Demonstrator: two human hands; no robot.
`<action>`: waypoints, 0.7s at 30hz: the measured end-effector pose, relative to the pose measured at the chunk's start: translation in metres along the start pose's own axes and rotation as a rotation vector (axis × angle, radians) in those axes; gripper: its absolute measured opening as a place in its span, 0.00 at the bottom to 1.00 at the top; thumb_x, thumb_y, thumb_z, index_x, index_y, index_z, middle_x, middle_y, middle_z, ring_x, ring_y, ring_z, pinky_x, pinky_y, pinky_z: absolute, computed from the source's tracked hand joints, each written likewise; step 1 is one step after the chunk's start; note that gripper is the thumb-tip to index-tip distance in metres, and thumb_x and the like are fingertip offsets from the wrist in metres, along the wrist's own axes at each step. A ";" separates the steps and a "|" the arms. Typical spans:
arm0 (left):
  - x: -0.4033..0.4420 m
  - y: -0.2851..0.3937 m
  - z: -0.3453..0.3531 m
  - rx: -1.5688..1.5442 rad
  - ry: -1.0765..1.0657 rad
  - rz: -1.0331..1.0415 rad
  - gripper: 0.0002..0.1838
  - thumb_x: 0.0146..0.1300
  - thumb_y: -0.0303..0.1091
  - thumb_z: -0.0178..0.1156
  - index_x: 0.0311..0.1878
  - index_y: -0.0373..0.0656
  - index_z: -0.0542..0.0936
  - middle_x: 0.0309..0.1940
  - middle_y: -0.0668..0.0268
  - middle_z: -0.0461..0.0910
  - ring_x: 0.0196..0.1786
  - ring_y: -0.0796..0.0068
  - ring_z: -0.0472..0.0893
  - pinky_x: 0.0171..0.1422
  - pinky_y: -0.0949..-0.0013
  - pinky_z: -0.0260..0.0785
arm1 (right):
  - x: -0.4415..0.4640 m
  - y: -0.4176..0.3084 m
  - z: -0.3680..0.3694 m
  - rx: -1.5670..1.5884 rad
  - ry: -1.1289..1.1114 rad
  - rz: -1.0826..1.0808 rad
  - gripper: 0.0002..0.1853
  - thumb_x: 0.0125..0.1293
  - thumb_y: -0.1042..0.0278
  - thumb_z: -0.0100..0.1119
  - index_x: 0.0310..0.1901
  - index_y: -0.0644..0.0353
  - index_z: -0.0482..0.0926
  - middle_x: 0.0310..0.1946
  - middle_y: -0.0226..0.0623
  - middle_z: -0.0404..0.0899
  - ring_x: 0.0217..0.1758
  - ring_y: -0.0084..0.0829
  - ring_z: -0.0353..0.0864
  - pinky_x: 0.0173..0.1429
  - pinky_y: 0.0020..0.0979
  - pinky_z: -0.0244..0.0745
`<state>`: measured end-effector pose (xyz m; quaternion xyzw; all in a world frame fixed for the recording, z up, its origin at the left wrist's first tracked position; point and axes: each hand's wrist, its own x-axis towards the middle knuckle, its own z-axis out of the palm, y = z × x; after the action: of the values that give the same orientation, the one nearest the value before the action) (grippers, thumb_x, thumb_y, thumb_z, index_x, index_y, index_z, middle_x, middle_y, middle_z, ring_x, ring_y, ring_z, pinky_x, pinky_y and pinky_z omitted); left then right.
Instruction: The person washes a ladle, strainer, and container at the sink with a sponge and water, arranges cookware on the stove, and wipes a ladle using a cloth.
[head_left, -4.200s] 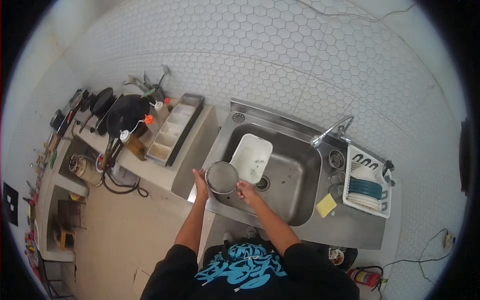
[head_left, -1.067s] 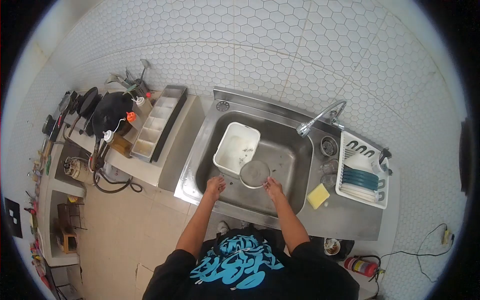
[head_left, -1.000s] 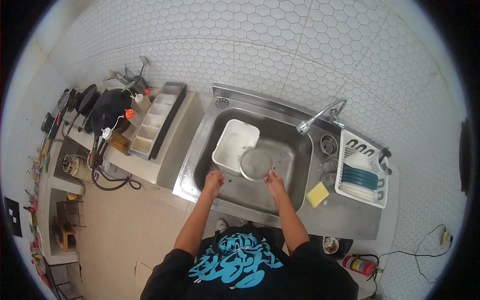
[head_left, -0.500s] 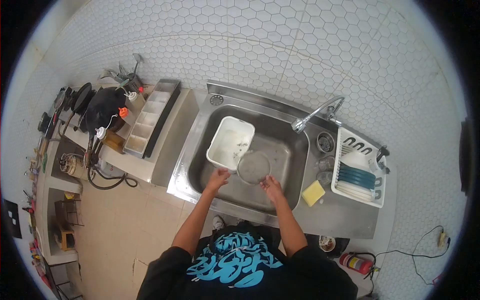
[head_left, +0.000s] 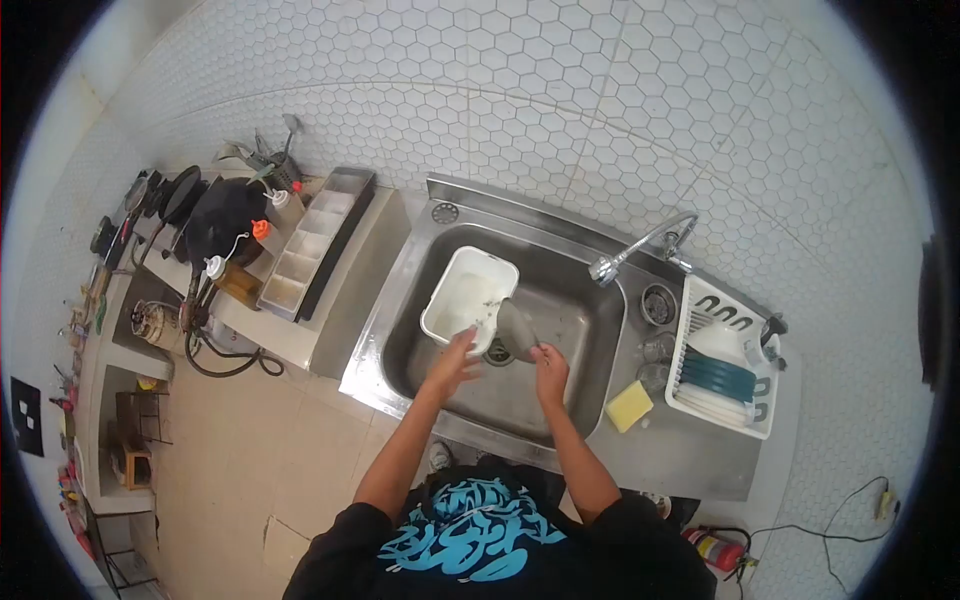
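My right hand [head_left: 550, 374] is closed on the edge or handle of a round, grey mesh strainer [head_left: 516, 331]. The strainer is tilted steeply above the sink, beside the near right corner of a white rectangular tub [head_left: 468, 285]. Dark bits lie inside the tub, which sits on the left of the steel sink basin [head_left: 575, 330]. At the tub's near edge is my left hand [head_left: 453, 364], fingers apart and holding nothing. Part of the drain [head_left: 498, 352] shows below the strainer.
A faucet [head_left: 640, 250] reaches over the basin from behind. To the right are a yellow sponge [head_left: 629, 407], glasses [head_left: 655, 360] and a dish rack [head_left: 690, 395] with plates. On the left counter stand a condiment tray [head_left: 312, 255] and sauce bottles [head_left: 232, 280].
The strainer has swung from nearly flat to steeply tilted in my right hand. My left hand has moved closer to it, its fingers spreading. The view has shifted slightly.
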<state>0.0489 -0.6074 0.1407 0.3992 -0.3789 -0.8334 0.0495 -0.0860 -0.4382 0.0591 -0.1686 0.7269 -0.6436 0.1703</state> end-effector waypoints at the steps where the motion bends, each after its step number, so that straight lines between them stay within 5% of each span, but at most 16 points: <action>1: -0.014 0.009 0.017 -0.003 0.005 0.010 0.45 0.59 0.51 0.61 0.71 0.44 0.49 0.64 0.50 0.61 0.61 0.53 0.69 0.61 0.52 0.66 | -0.007 -0.037 0.005 -0.245 0.055 -0.224 0.08 0.61 0.66 0.62 0.39 0.58 0.81 0.33 0.34 0.81 0.45 0.30 0.77 0.57 0.42 0.66; 2: -0.025 0.017 0.033 -0.031 -0.044 -0.001 0.43 0.61 0.47 0.59 0.71 0.47 0.45 0.64 0.51 0.60 0.59 0.52 0.70 0.57 0.51 0.70 | -0.009 -0.053 0.006 -0.240 0.049 -0.232 0.08 0.61 0.66 0.62 0.39 0.58 0.81 0.33 0.34 0.81 0.45 0.30 0.77 0.57 0.42 0.66; 4: -0.026 0.016 0.042 -0.062 -0.089 -0.015 0.42 0.63 0.43 0.56 0.72 0.50 0.41 0.65 0.51 0.58 0.57 0.52 0.72 0.54 0.51 0.75 | -0.014 -0.073 0.005 -0.711 -0.128 -0.841 0.10 0.57 0.70 0.63 0.42 0.58 0.81 0.36 0.40 0.80 0.47 0.34 0.76 0.59 0.37 0.66; 8: -0.011 -0.007 0.022 -0.034 -0.007 0.182 0.35 0.64 0.25 0.44 0.70 0.52 0.41 0.64 0.51 0.58 0.52 0.53 0.76 0.44 0.61 0.82 | -0.013 -0.107 0.007 -0.711 -0.254 -0.928 0.06 0.59 0.72 0.60 0.38 0.54 0.81 0.36 0.39 0.79 0.47 0.29 0.75 0.51 0.30 0.70; 10: -0.016 -0.009 0.009 -0.051 0.004 0.278 0.35 0.63 0.20 0.40 0.70 0.52 0.41 0.65 0.51 0.58 0.52 0.53 0.76 0.42 0.62 0.83 | -0.003 -0.097 0.001 -0.143 -0.218 -0.378 0.05 0.61 0.73 0.57 0.38 0.54 0.79 0.37 0.36 0.78 0.46 0.27 0.74 0.49 0.31 0.70; 11: -0.022 -0.007 0.005 -0.040 0.011 0.363 0.36 0.63 0.19 0.39 0.71 0.53 0.40 0.65 0.51 0.58 0.53 0.52 0.76 0.42 0.62 0.82 | 0.005 -0.078 -0.007 -0.138 -0.227 -0.378 0.05 0.61 0.73 0.57 0.38 0.54 0.79 0.37 0.36 0.78 0.46 0.27 0.74 0.49 0.31 0.70; 13: -0.029 0.000 -0.003 -0.024 0.031 0.456 0.37 0.63 0.19 0.39 0.71 0.55 0.39 0.66 0.52 0.57 0.54 0.51 0.76 0.42 0.61 0.82 | 0.028 -0.026 -0.026 0.688 -0.382 0.238 0.10 0.58 0.69 0.61 0.42 0.58 0.78 0.46 0.42 0.79 0.49 0.35 0.76 0.49 0.35 0.71; 14: -0.031 0.003 -0.007 -0.038 0.015 0.474 0.37 0.62 0.19 0.39 0.72 0.56 0.39 0.67 0.52 0.56 0.55 0.51 0.75 0.42 0.61 0.82 | 0.033 -0.021 -0.026 0.694 -0.388 0.244 0.10 0.58 0.69 0.61 0.42 0.58 0.78 0.46 0.42 0.79 0.49 0.35 0.76 0.49 0.35 0.71; 16: -0.037 -0.003 -0.011 -0.057 0.002 0.474 0.38 0.62 0.18 0.38 0.72 0.57 0.39 0.68 0.53 0.56 0.57 0.51 0.74 0.43 0.61 0.82 | 0.036 -0.009 -0.033 -0.801 -0.690 0.417 0.14 0.62 0.65 0.59 0.48 0.59 0.75 0.49 0.44 0.77 0.48 0.37 0.76 0.51 0.33 0.70; 17: -0.037 -0.001 -0.011 -0.060 -0.006 0.475 0.38 0.61 0.18 0.38 0.72 0.57 0.39 0.68 0.53 0.56 0.58 0.51 0.74 0.43 0.61 0.82 | 0.031 0.019 -0.036 -0.801 -0.689 0.422 0.14 0.62 0.65 0.59 0.48 0.59 0.75 0.49 0.44 0.77 0.48 0.37 0.76 0.51 0.33 0.70; 19: -0.037 0.011 -0.012 -0.043 -0.022 0.484 0.39 0.61 0.17 0.38 0.72 0.58 0.39 0.68 0.53 0.56 0.59 0.51 0.73 0.43 0.61 0.82 | 0.022 0.085 -0.027 -0.865 -0.253 -0.691 0.17 0.67 0.58 0.54 0.49 0.62 0.75 0.45 0.41 0.79 0.44 0.37 0.78 0.50 0.34 0.72; 20: -0.038 0.010 -0.010 -0.058 -0.031 0.482 0.39 0.61 0.18 0.39 0.72 0.57 0.39 0.68 0.53 0.56 0.58 0.52 0.74 0.42 0.62 0.82 | 0.018 0.041 -0.011 -0.200 -0.504 -0.036 0.20 0.69 0.52 0.51 0.47 0.64 0.75 0.42 0.39 0.80 0.41 0.36 0.80 0.44 0.34 0.75; 21: -0.042 0.003 -0.009 -0.073 -0.039 0.468 0.38 0.62 0.18 0.39 0.72 0.57 0.39 0.68 0.53 0.56 0.57 0.52 0.74 0.42 0.62 0.82 | 0.008 -0.009 -0.004 -0.204 -0.501 -0.024 0.20 0.69 0.52 0.51 0.47 0.64 0.75 0.42 0.39 0.80 0.41 0.36 0.80 0.44 0.34 0.75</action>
<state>0.0826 -0.5991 0.1656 0.2823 -0.4316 -0.8199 0.2487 -0.0948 -0.4397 0.0680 -0.3474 0.7213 -0.5070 0.3194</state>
